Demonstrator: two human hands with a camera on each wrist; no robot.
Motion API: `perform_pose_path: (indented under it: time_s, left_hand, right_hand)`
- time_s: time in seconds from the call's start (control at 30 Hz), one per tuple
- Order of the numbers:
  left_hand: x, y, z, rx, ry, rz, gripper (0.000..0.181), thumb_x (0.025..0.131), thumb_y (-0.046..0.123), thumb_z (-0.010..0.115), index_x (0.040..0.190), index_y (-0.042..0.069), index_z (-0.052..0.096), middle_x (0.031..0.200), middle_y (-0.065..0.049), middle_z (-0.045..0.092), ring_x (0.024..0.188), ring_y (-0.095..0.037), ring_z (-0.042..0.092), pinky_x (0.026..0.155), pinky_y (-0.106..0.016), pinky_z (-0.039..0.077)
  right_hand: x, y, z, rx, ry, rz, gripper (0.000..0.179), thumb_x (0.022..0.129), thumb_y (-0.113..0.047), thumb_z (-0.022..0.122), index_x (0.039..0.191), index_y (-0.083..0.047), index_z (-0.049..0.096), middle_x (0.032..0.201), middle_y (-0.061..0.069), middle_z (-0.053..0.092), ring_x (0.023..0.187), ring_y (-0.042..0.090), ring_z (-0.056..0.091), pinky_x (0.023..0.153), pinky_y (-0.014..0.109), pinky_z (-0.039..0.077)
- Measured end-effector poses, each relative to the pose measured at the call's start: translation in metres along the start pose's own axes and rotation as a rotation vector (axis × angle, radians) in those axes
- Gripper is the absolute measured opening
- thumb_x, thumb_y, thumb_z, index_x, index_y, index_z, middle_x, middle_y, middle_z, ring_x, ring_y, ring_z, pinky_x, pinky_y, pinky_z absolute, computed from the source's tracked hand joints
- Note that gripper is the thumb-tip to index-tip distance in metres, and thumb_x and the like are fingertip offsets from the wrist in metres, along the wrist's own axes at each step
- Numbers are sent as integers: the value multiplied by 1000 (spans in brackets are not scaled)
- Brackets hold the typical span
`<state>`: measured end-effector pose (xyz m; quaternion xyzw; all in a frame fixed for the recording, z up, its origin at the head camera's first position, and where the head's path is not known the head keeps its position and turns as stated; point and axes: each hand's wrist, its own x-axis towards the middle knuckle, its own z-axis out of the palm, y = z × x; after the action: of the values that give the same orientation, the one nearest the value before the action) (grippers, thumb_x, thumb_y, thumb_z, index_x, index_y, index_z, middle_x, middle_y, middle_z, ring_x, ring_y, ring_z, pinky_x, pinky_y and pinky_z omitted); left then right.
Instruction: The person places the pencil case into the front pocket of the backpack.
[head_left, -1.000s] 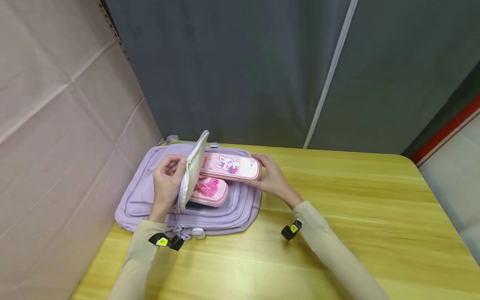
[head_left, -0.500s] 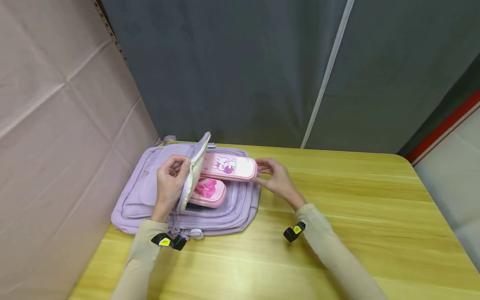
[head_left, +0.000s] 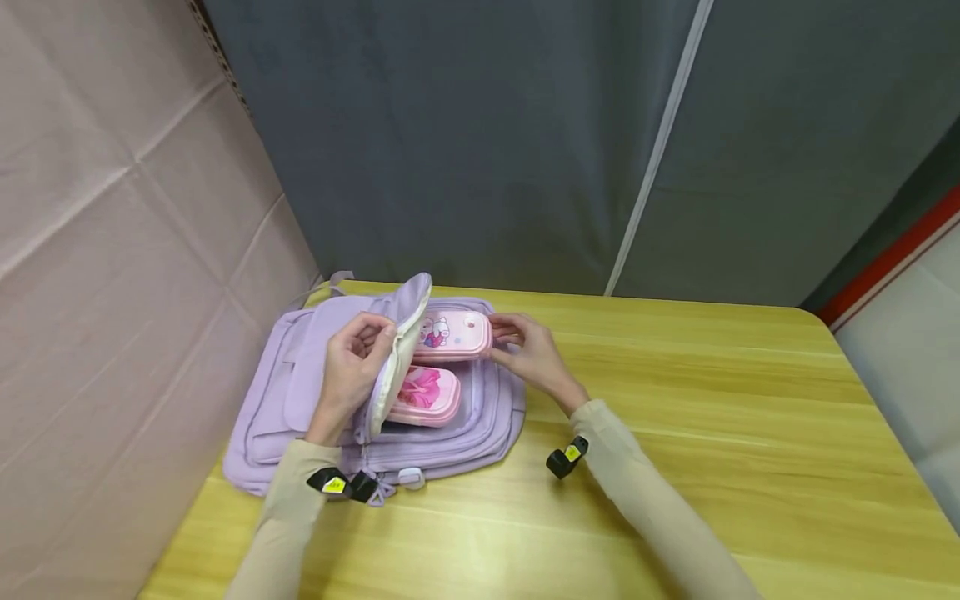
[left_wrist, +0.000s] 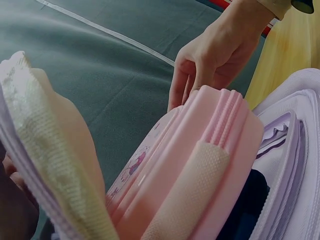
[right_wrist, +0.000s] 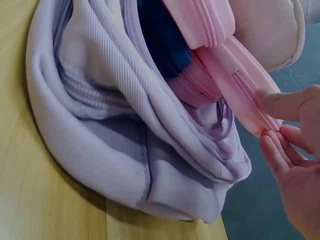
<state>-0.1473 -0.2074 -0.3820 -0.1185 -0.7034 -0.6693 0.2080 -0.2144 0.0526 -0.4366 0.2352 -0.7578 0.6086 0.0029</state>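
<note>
A lilac backpack lies flat with its front pocket open. My left hand pinches the edge of the pocket flap, whose cream lining shows as it stands raised. A pink pencil case with a rabbit print is partly inside the pocket, its left end hidden by the flap. My right hand grips its right end, thumb on one side and fingertips at the other. Nearer to me in the pocket, a pink pencil case with a flower print pokes out.
Something dark blue sits inside the pocket beside the pencil cases. The backpack rests on a wooden table. A light cloth wall stands close on the left, and a dark grey curtain hangs behind the table.
My right hand has moved left, and the rabbit pencil case has slid further under the flap. My left hand and the flap edge have shifted slightly right.
</note>
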Motion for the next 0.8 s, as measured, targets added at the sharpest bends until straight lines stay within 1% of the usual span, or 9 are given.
perform_pose_path:
  time_s: [0.13,0.23,0.37,0.53,0.7,0.8]
  left_hand:
    - [-1,-2,1,2,-28,-9,11,94,-10,59,98,-20,59,84,10,70,78,0,66,70,-13,54]
    - [-2,-2,1,16,-36,-8,10,93,-10,59,98,-19,60,84,10,70,79,-1,66,69,-13,54]
    - [-3,-3,1,38,-59,-13,10,93,-9,59,98,-18,61,85,10,70,80,-1,66,69,-13,54]
    - [-3,-5,-1,43,-95,-28,11,95,-6,59,99,-17,61,85,10,69,80,0,65,69,-13,53]
    - [-4,-7,-3,37,-107,-54,11,94,-7,60,99,-17,61,84,10,69,80,0,65,70,-13,54]
    - [-4,-7,-4,37,-111,-50,11,94,-8,60,98,-17,61,83,10,69,78,1,64,69,-13,53]
  right_hand:
    - [4,0,6,40,-4,40,56,79,2,84,129,10,59,125,28,64,109,40,67,98,42,57]
    - [7,-1,12,44,-9,68,56,80,1,83,129,10,59,124,28,65,108,40,68,97,42,57]
    - [12,-4,18,35,-23,81,52,81,2,82,127,11,59,123,28,65,108,38,69,95,37,58]
    - [17,-8,24,32,-44,92,48,82,1,81,125,10,61,121,27,67,106,37,70,91,31,59]
    - [19,-6,33,30,-41,106,46,83,0,80,124,9,62,120,25,67,106,34,71,89,28,59]
    - [20,-4,40,38,-43,114,46,83,0,81,124,9,62,120,25,68,105,34,71,89,28,60]
